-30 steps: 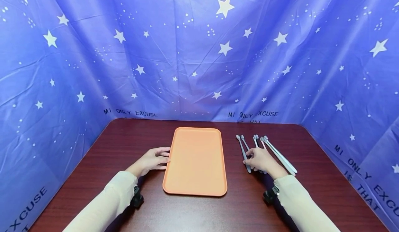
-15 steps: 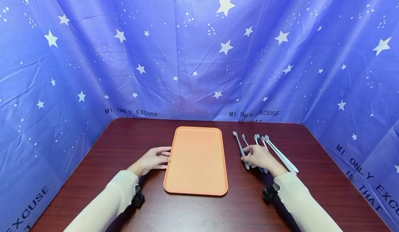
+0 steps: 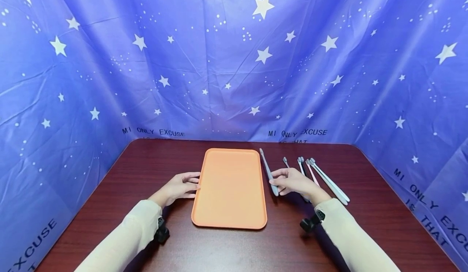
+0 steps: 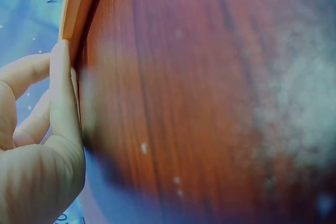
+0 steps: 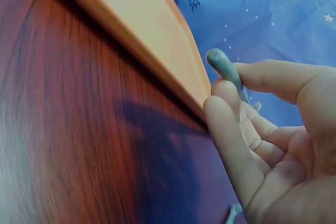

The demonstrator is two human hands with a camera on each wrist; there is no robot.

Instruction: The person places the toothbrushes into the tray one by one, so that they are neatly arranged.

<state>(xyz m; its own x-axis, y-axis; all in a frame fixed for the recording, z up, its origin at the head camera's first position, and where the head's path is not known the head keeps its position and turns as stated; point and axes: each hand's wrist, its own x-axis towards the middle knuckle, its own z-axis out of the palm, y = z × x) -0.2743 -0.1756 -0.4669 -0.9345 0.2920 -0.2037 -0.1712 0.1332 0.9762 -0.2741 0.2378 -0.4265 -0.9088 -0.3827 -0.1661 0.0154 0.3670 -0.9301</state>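
Observation:
In the head view my right hand [image 3: 292, 181] pinches a grey toothbrush [image 3: 268, 172] between thumb and fingers, just off the right edge of an orange tray [image 3: 228, 188]. Its head points to the back. The right wrist view shows the rounded handle end of this toothbrush [image 5: 221, 62] poking out past the fingertips. My left hand [image 3: 180, 190] rests against the tray's left edge with fingers fairly straight. In the left wrist view, a fingertip of the left hand [image 4: 44, 150] touches the tray rim [image 4: 79, 9].
Several more toothbrushes lie on the dark wooden table [image 3: 226, 249] to the right, among them a white toothbrush [image 3: 330, 182] and a pink toothbrush [image 3: 312, 173]. My right hand hides part of them. A blue star-patterned curtain [image 3: 226, 60] stands around the table.
My right hand has lifted the grey toothbrush out of the row and carried it left, close to the tray. The left hand and the tray have stayed in place.

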